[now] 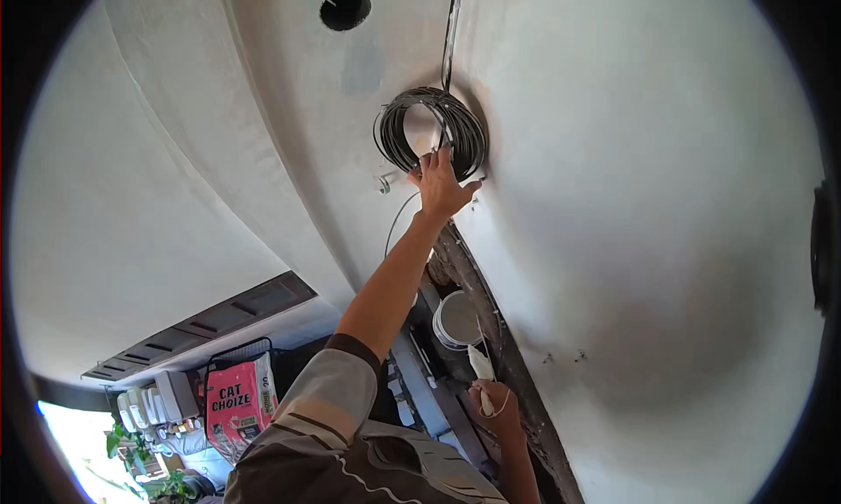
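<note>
A coil of black cable point(469, 136) hangs against the pale wall, with a straight run of cable rising from its top. My left hand point(441, 188) is raised to the coil's lower rim. Its fingers lie over the loops and its thumb points out to the right. Lower down at the right, my right hand point(496, 405) is closed around a white tapering object point(481, 364), its thin tip upward. A thin pale cord loops beside those fingers. The exact kind of this object cannot be made out.
A round dark hole point(345, 10) with a wire opens above left. Below the coil stand a white bucket point(457, 320) and a long brown beam point(477, 298). Lower left are a pink bag point(241, 403), white containers point(140, 409) and plants. A small fitting point(383, 185) protrudes beside the coil.
</note>
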Demonstrator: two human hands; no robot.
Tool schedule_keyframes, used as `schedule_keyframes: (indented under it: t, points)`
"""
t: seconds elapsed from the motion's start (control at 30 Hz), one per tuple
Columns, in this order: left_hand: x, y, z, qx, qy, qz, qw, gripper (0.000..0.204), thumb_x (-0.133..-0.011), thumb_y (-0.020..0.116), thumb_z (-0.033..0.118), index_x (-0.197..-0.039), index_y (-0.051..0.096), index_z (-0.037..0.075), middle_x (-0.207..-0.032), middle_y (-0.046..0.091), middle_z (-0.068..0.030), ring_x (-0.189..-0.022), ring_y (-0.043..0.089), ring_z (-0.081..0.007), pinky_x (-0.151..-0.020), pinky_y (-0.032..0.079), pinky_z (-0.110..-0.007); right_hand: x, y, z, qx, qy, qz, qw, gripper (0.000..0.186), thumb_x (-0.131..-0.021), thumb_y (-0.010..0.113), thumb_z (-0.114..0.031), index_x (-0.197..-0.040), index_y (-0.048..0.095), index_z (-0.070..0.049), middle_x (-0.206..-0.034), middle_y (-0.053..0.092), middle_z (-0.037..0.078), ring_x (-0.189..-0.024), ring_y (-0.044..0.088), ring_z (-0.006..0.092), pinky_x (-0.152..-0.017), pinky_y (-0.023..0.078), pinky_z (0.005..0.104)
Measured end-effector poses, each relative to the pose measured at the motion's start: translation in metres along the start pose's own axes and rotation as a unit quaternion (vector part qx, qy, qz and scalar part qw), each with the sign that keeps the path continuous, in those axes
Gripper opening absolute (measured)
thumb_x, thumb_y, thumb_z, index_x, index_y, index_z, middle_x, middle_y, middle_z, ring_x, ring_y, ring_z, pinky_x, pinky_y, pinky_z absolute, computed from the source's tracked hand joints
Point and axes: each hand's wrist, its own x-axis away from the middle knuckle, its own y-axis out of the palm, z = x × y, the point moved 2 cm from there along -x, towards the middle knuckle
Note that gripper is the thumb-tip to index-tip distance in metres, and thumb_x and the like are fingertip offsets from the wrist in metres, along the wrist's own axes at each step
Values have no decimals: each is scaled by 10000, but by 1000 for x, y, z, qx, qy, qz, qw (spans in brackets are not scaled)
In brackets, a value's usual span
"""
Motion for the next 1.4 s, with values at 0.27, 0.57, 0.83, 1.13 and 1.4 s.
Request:
schedule_keyframes:
  t: [0.27,0.57,0.83,1.13,1.4]
  points:
    - [16,-29,-32,131,-8,14,991,932,-590,892,336,-1289,376,0,-1074,642,-195,-1033,594,-343,-980,308,-543,-11,5,-1,-15,3,-15,1000,164,-793,719,-83,-930,634,-51,-778,648,169,-723,636,367,-629,511,410]
    - [21,-88,-55,309,93,29,946,770,-702,781,70,-1314,327,-35,-954,668,-145,-821,665,-191,-747,529,-304,-23,-2,4,-17,19,-9,1000,162,-797,717,-83,-931,632,-51,-788,652,175,-744,651,365,-644,523,398]
    - [9,-112,-87,249,130,50,958,873,-672,835,170,-1343,312,-25,-816,646,-125,-695,648,-208,-648,520,-308,-31,9,8,-71,61,-8,996,121,-829,698,-86,-923,632,-47,-818,666,175,-759,672,338,-661,531,370]
    - [4,-145,-106,145,112,180,966,720,-596,740,135,-1237,470,-49,-936,669,-185,-785,686,-300,-761,539,-376,-32,24,10,-98,66,-50,992,131,-828,699,-117,-915,623,-55,-760,656,179,-741,655,360,-628,511,416]
    - [-4,-187,-127,256,36,146,955,434,-606,633,152,-994,621,-39,-735,615,-44,-651,539,-133,-642,463,-271,-30,34,20,-88,78,-98,988,85,-874,656,-110,-892,645,-27,-782,662,142,-715,668,240,-657,503,321]
